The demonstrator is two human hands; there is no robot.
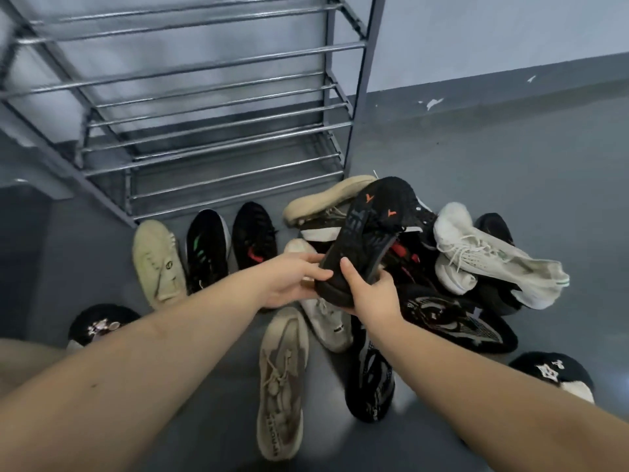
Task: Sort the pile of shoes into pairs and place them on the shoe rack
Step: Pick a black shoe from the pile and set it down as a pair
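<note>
A black sneaker with orange marks (369, 226) is lifted above the pile, sole towards me. My right hand (369, 294) grips its heel from below, thumb on the sole. My left hand (289, 277) holds the same heel from the left side. Under it lies the pile of shoes (452, 301), black and white ones mixed. The metal shoe rack (211, 137) stands at the back left with bare bars. In front of the rack lie a cream shoe (156, 264), a black shoe with green stripes (206, 250) and a black shoe with a red mark (253, 235).
A beige sneaker (280, 383) lies on the grey floor between my arms. Two black slippers with star ornaments sit at the left (98, 323) and right (551, 371). A white sneaker (490, 257) tops the pile's right side. The wall runs behind.
</note>
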